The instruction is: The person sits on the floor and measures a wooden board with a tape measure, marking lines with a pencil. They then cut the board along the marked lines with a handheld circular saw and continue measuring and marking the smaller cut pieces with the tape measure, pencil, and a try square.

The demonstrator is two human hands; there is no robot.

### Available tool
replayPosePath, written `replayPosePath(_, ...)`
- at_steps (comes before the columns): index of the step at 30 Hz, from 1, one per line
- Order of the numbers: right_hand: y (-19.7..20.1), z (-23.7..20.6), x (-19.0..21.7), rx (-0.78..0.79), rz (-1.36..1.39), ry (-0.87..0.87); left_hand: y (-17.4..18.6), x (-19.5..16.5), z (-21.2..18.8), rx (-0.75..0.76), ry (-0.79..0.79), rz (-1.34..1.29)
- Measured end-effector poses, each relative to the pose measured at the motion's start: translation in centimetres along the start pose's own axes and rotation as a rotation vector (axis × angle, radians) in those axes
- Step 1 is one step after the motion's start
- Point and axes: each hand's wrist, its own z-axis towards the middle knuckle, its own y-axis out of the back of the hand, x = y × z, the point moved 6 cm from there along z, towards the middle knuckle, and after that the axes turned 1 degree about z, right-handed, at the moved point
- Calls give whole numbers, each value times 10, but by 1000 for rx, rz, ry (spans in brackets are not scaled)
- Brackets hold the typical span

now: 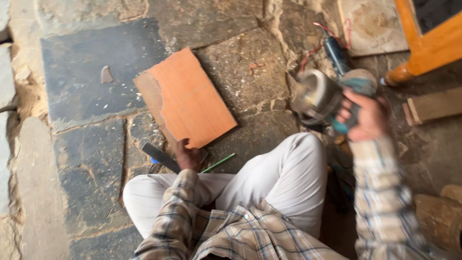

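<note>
Head view: person sits cross-legged on a stone floor (86,72), looking down at both hands.
Board: orange-brown rectangular board (187,98) lies flat at floor centre, long axis running from 11 o'clock down to 5 o'clock; its left edge is chipped and ragged.
Left hand: left hand (186,155) presses down on the board's near corner, fingers curled together on the edge; the board stretches away from it toward 12 o'clock.
Under the hand: a dark flat bar (161,156) sticks out toward 10 o'clock, a green pencil (219,162) pokes out toward 2 o'clock.
Right hand: right hand (368,118) is clamped round the teal grip of a grinder (327,91), held up off the floor at 3 o'clock of the board, well apart from it.
Grinder: blurred; round guard faces the board, body points away toward 1 o'clock, red cord (332,33) trailing behind.
Surroundings: orange wooden frame (428,45) at top right, wood block (433,106) beside it.
</note>
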Motion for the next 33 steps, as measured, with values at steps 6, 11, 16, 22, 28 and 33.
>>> replayPosePath(6,-176,138,-108,126,307,-298,-9,11,-9,96,83,-78)
replayPosePath(11,-244,210,-162,121,422,-385,12,27,-5,-24,109,37)
replayPosePath(16,-230,245,-135,212,216,-314,-1,30,-3,33,277,33)
replayPosePath(22,-149,230,-116,285,-127,-397,-17,9,-1,85,99,-5)
replayPosePath(28,-14,136,-98,490,-1050,-163,-29,-8,-15,126,165,-234)
replayPosePath(33,41,0,-5,326,-866,-9,-92,-116,-39,465,136,-599)
